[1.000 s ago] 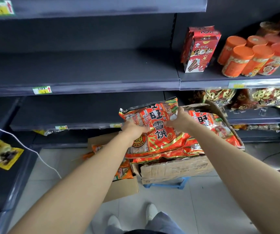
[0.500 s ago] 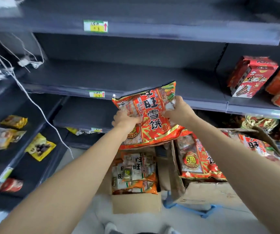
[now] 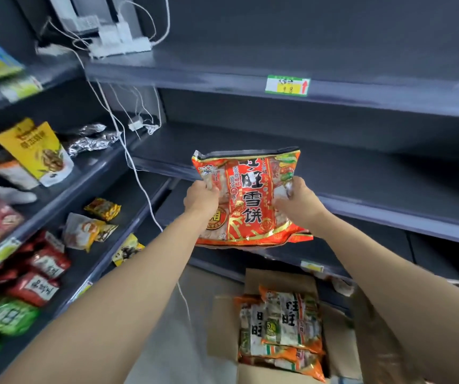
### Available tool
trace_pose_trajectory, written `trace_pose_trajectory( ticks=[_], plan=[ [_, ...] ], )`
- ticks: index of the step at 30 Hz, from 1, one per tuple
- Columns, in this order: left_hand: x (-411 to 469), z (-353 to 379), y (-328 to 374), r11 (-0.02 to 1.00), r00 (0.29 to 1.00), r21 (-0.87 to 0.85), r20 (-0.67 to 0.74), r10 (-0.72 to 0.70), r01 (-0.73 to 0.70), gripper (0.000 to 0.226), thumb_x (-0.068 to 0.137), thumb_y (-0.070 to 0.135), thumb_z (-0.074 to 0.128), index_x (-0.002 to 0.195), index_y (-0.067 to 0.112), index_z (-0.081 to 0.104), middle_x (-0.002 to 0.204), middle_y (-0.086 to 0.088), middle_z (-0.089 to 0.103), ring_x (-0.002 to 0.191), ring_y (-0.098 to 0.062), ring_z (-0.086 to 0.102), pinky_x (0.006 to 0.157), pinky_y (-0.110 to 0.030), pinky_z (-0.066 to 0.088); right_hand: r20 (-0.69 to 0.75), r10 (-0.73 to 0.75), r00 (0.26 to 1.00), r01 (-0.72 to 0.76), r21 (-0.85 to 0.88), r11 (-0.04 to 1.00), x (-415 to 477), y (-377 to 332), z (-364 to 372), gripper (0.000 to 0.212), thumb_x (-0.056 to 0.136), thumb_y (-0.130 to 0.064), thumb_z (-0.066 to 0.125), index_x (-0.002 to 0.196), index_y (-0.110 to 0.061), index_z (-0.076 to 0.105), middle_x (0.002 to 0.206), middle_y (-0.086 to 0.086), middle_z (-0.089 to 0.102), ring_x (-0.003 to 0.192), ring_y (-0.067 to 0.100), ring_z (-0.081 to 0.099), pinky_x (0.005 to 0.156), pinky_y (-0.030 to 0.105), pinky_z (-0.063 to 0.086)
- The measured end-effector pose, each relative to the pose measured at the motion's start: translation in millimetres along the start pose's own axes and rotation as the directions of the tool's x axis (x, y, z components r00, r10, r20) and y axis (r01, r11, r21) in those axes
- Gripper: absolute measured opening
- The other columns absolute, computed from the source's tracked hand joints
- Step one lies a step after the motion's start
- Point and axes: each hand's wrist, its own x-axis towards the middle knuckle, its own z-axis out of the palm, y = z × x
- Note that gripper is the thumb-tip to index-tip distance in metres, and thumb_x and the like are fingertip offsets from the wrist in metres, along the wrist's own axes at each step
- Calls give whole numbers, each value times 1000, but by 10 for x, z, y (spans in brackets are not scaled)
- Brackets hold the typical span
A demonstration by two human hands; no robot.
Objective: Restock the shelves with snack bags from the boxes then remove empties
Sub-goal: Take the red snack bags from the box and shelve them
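Observation:
I hold a large red snack bag [image 3: 250, 200] with black and gold lettering upright in front of a bare dark shelf [image 3: 361, 173]. My left hand [image 3: 200, 196] grips the bag's left edge and my right hand [image 3: 300, 202] grips its right edge. Below, on the floor, an open cardboard box [image 3: 222, 328] holds several orange and white snack bags [image 3: 283, 328]. A second cardboard flap [image 3: 375, 342] shows at the lower right, partly behind my right forearm.
Left-hand shelves [image 3: 84, 189] carry a yellow pouch [image 3: 36, 151], foil packs [image 3: 90, 139], red bags [image 3: 42, 273] and green bags [image 3: 4, 314]. A white power strip [image 3: 120, 45] lies on the upper shelf, with cables [image 3: 131, 162] hanging down. A price tag [image 3: 288, 85] marks the upper shelf edge.
The red bag has risen from the box to the level of the bare shelf, both hands still gripping it. My view has swung left, and the right-hand box and red cartons have left the frame.

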Motion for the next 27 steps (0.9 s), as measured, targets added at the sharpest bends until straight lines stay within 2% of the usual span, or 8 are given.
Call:
trace_pose_trajectory(
  ticks=[2,5,11,15,18,22,25,27],
  plan=[
    [152,-90,-5,1000,994,-16,-105,-21,20,28,97,14,44,115,5,63,117,-10,63,107,-29,60,81,-33,47,26,-24,999,24,12,1000,149,-87,51,51,94,-15,51,139,-10,26,115,2,51,95,17,51,79,32,46],
    [328,-216,-37,998,980,-53,-198,-37,27,25,94,6,48,111,5,67,118,-10,66,109,-30,60,89,-35,48,45,-60,997,58,44,997,379,-184,162,49,94,-15,51,137,-12,28,114,1,52,94,16,52,78,33,47],
    [753,-350,-93,988,959,-142,-267,-93,57,23,92,5,51,103,10,71,111,-6,69,103,-26,62,78,-27,45,29,-53,998,52,59,997,757,-348,400,42,95,-17,50,130,-7,30,107,3,52,94,18,52,81,34,45],
    [1173,-360,-66,971,960,-233,-252,-122,62,22,89,3,54,82,14,71,99,-9,71,98,-29,65,81,-32,54,-14,-3,1000,3,20,1000,1071,-466,524,40,92,-19,51,127,-9,33,111,7,58,103,27,59,94,46,49],
    [1559,-389,-101,949,961,-306,-230,-153,78,35,86,1,52,60,20,62,92,-14,71,95,-37,67,82,-45,58,-47,25,999,-24,26,999,1312,-587,667,34,95,-18,48,125,-9,36,100,3,55,91,23,59,75,37,49],
    [2119,-498,-96,946,974,-320,-192,-121,55,37,88,-1,52,60,21,60,89,-3,66,89,-32,69,80,-43,59,-126,51,991,-44,57,997,1704,-778,955,29,97,-16,45,124,-7,40,106,7,57,86,21,55,66,31,44],
    [2628,-607,-66,944,983,-328,-154,-97,42,37,90,-1,52,60,20,59,87,1,64,84,-30,69,74,-39,60,-188,68,980,-49,100,994,2040,-983,1193,26,96,-16,44,121,-8,45,96,3,54,81,20,53,51,24,38],
    [2998,-672,-45,942,988,-335,-137,-78,28,36,90,2,55,61,23,59,82,5,63,85,-30,69,76,-40,60,-236,70,969,-42,120,992,2282,-1139,1339,25,96,-14,43,120,-7,46,95,4,54,80,20,52,50,23,35]
  ],
)
